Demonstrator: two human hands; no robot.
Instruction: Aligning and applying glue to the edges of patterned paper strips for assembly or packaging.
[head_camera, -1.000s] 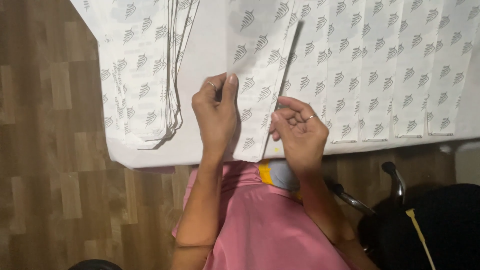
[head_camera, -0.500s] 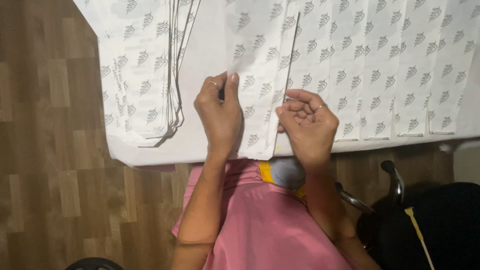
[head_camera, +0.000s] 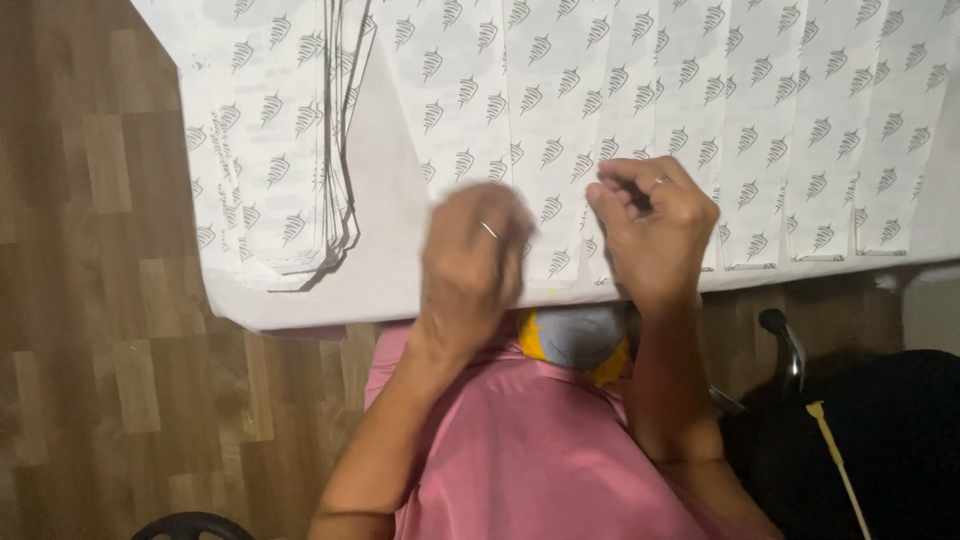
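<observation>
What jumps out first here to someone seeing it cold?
The spread of white printed paper sheets with a repeating grey leaf-like motif, filling the upper part of the view. Both hands sit at its near edge: the left hand, motion-blurred, and the right hand, curled with fingertips pinched. To the left lies a fanned stack of the same sheets, over a wood-look floor.

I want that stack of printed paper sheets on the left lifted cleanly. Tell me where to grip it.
Grip the stack of printed sheets at its near edge, coming from the person's side: the sheet ends fan out there in steps and lie free, and the left hand is closest.
</observation>
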